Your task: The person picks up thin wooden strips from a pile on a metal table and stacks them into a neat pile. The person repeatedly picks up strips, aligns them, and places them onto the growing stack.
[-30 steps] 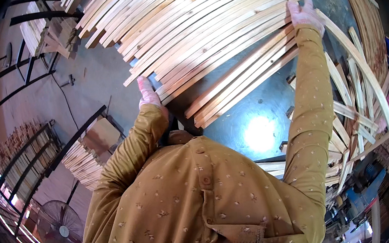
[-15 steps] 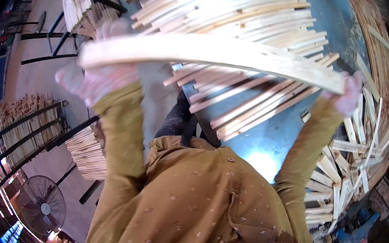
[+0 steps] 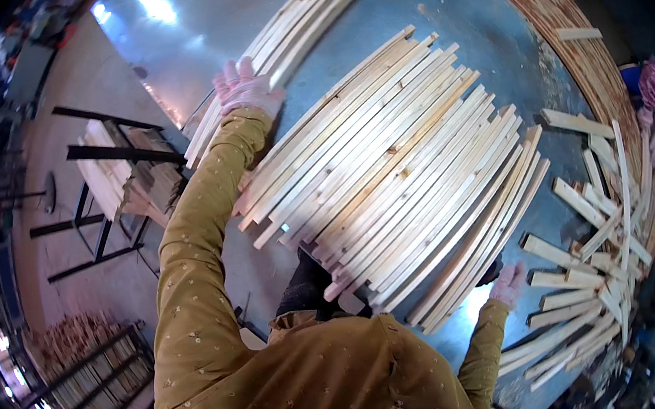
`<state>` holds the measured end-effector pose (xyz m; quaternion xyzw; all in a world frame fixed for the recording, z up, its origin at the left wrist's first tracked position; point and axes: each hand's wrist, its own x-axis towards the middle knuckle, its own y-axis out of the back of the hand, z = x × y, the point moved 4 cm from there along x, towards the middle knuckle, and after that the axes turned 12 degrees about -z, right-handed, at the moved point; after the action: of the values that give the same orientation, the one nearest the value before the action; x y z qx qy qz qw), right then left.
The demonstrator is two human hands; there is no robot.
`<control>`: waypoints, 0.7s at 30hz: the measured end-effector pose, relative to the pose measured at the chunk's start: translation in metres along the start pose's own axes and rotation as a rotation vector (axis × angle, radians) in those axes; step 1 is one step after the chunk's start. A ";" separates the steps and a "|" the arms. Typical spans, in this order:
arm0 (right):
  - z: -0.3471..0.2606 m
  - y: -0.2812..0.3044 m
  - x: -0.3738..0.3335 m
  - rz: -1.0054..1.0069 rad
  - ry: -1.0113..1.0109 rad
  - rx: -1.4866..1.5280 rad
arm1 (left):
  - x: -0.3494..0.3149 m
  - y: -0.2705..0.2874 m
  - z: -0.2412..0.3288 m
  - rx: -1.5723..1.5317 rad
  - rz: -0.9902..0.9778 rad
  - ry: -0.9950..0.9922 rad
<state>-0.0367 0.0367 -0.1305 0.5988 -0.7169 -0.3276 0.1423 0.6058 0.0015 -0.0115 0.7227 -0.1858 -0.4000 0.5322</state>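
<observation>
on the shiny metal table a big stack of curved wooden slats lies fanned out, each slat overlapping the next one, running from the upper middle down to the lower right. the left hand, in a pale pink glove, rests at the far left end of this stack, between it and a smaller bundle of slats that lies just beside, further up on the table. its fingers are straight and pressed together, lying flat on the wood; i cannot tell if they grip any single slat. the left arm in a mustard yellow sleeve reaches up along the left side of the stack.

the right hand, also gloved in pink, is at the near right end of the big stack, touching the ends of the lowest slats. the fingers seem curled a little toward the wood, but they are too small to tell if they pinch anything.

to the right, near the table edge, many short wooden pieces lie loose and crossed over each other. at the left, on the floor, a black metal rack holds some more wood.
</observation>
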 end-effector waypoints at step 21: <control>-0.117 -0.121 -0.058 0.053 -0.316 -0.026 | 0.028 -0.007 -0.077 -0.372 -0.462 0.128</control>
<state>0.1394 0.0483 -0.1102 0.5187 -0.7415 -0.4234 0.0440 0.6811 0.0325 -0.0194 0.6595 0.0939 -0.4914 0.5611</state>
